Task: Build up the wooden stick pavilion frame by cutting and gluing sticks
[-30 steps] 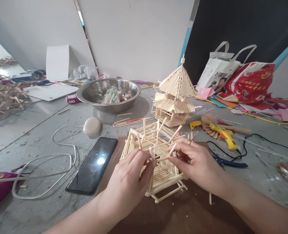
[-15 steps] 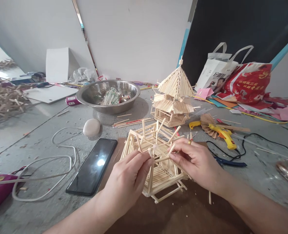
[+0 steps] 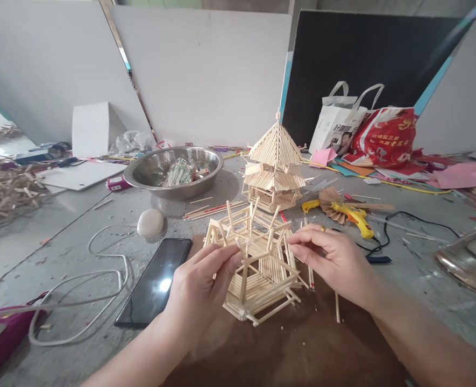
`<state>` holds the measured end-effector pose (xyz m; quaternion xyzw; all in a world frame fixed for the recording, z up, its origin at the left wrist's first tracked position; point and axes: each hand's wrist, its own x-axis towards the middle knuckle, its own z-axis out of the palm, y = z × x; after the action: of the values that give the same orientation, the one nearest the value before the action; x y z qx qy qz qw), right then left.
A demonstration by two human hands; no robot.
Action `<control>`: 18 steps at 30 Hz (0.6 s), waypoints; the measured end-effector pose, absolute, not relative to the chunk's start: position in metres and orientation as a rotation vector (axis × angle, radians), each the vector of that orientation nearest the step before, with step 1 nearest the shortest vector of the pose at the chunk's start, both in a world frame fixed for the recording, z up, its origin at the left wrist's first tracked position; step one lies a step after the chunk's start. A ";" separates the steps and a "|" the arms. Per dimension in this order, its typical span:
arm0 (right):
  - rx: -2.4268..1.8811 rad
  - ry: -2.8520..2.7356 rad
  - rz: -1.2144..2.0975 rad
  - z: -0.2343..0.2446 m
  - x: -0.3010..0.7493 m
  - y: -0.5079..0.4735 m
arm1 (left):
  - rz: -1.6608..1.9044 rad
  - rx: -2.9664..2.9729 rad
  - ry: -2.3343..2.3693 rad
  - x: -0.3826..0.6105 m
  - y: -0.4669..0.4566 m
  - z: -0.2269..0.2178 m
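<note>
A hexagonal frame of thin wooden sticks (image 3: 257, 285) rests on a brown board (image 3: 302, 349) in front of me, with short sticks slanting up from its top rim. My left hand (image 3: 205, 282) is at its near left, thumb and fingers pinched on a short wooden stick (image 3: 240, 246) at the rim. Beside the right side of the frame is my right hand (image 3: 330, 260), its thumb and forefinger slightly apart with nothing visible between them. Behind the frame stands a finished-looking stick pagoda (image 3: 276, 177) with a pointed roof.
A steel basin (image 3: 173, 185) holds plastic-wrapped packs. A phone (image 3: 155, 282) and a white cable (image 3: 119, 290) lie left. On the right are a yellow glue gun (image 3: 353, 215), a glass container (image 3: 467, 260) and a red bag (image 3: 386, 137). Stick scraps (image 3: 7, 196) are heaped far left.
My right hand has let go of a slanted stick at the frame's rim and drawn off to the right. The left hand stays pinched at the frame. The head view has tilted up.
</note>
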<state>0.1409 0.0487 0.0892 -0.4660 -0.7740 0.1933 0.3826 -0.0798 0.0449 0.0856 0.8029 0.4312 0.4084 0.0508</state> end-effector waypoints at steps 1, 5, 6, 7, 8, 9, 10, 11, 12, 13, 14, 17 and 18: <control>-1.160 -1.960 0.491 0.089 0.138 0.051 | 1.267 2.435 1.301 -0.078 0.046 0.086; -1.108 -1.878 0.464 0.080 0.126 0.063 | 1.302 2.384 1.265 -0.076 0.052 0.081; -1.097 -1.869 0.470 0.077 0.123 0.066 | 1.290 2.374 1.260 -0.076 0.053 0.080; -1.081 -1.865 0.482 0.075 0.122 0.069 | 1.272 2.364 1.262 -0.076 0.054 0.078; -1.062 -1.865 0.498 0.072 0.120 0.071 | 1.252 2.355 1.270 -0.076 0.055 0.077; -1.044 -1.865 0.513 0.070 0.119 0.072 | 1.233 2.348 1.282 -0.077 0.055 0.076; -1.026 -1.865 0.526 0.068 0.119 0.072 | 1.221 2.342 1.295 -0.077 0.055 0.075; -1.009 -1.865 0.537 0.067 0.118 0.072 | 1.212 2.340 1.305 -0.077 0.055 0.075; -0.993 -1.867 0.547 0.066 0.117 0.072 | 1.209 2.343 1.313 -0.077 0.055 0.075; -0.979 -1.872 0.558 0.065 0.117 0.072 | 1.203 2.352 1.318 -0.077 0.055 0.075; -0.965 -1.880 0.570 0.065 0.116 0.071 | 1.199 2.365 1.321 -0.077 0.055 0.076; -0.940 -1.897 0.590 0.065 0.116 0.070 | 1.182 2.402 1.322 -0.075 0.054 0.078; -0.938 -1.904 0.591 0.066 0.116 0.070 | 1.177 2.406 1.322 -0.075 0.054 0.079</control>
<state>0.1156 0.0701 0.0655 -0.3797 -0.7707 0.2392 0.4523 -0.0748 0.0539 0.0792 0.8032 0.4412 0.3928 0.0771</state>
